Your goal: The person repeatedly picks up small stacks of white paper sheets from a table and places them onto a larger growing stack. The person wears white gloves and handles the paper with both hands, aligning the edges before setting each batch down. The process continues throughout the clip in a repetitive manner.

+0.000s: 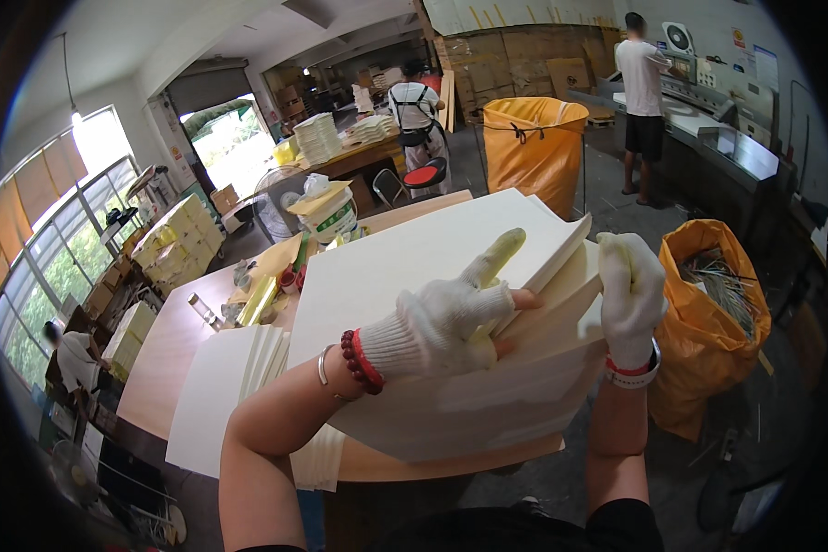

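My left hand point(446, 317), in a white knit glove with one yellow-tipped finger stretched out, lies over the near right part of a stack of large white paper sheets point(386, 258). Two bare fingertips stick out of this glove and press among the lifted sheets. At the right corner, my right hand point(631, 293), also gloved, is closed on the raised edge of the sheets. These bend upward and fan apart between both hands. The near sheets point(469, 414) hang tilted toward me over the table edge.
More white sheets point(213, 373) lie on the wooden table point(161, 359) at left, near a white bucket point(329, 216). Orange waste bags point(535, 166) stand behind and at right, the latter bag point(695, 377) holding paper strips. People work at the back right, back middle and far left.
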{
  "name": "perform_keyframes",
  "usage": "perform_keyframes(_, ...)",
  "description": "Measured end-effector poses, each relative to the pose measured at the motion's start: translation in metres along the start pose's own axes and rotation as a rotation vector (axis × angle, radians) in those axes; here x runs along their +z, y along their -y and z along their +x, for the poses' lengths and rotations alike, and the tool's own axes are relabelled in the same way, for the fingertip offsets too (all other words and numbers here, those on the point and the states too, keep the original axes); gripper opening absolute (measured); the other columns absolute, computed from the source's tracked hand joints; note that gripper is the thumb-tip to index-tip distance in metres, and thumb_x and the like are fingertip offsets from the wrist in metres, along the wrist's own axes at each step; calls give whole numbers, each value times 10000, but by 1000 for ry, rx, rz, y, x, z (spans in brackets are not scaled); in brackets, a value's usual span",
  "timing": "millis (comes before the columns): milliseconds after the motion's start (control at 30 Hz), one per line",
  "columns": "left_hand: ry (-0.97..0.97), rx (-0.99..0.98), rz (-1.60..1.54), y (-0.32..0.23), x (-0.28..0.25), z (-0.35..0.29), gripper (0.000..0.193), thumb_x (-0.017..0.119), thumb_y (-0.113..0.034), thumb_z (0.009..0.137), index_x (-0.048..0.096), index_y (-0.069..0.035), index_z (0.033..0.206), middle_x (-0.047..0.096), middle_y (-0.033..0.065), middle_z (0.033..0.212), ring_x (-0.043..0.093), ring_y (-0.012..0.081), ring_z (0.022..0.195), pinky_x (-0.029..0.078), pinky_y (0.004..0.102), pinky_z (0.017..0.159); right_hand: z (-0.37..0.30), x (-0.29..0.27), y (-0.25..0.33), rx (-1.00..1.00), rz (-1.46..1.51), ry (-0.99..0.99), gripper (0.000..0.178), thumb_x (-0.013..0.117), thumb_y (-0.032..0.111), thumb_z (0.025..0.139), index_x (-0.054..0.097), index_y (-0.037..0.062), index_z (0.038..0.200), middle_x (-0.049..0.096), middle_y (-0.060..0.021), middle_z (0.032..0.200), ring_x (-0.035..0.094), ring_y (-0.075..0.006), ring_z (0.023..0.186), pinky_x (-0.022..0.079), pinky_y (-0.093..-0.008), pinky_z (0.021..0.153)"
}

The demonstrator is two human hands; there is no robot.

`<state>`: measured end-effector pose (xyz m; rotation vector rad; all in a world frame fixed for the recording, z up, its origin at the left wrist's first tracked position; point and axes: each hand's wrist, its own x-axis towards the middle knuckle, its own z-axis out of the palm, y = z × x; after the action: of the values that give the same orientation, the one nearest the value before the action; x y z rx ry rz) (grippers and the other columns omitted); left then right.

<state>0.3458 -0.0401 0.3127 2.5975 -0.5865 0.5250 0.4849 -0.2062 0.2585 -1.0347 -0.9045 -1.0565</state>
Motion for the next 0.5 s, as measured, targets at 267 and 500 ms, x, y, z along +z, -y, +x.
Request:
perform_keyframes(267, 87, 69, 195, -5, -5, -1, 418, 596, 9, 783, 624, -114, 1181, 512, 198, 1370, 643, 257, 987, 512, 269, 780, 12, -9, 6, 164, -61, 248, 136, 587, 32, 854, 595, -66, 760, 589, -167, 694, 609, -294, 673, 486, -358, 648)
perform_keyframes(500, 68, -11, 114, 7, 2, -2, 338, 702, -210, 850, 611, -81, 1148, 470, 219, 1392, 589, 327, 1097, 463, 351, 943, 13, -9, 7, 234, -62, 250, 139, 589, 41, 858, 604, -67, 771, 585, -163, 686, 603, -288, 641, 480, -355, 622)
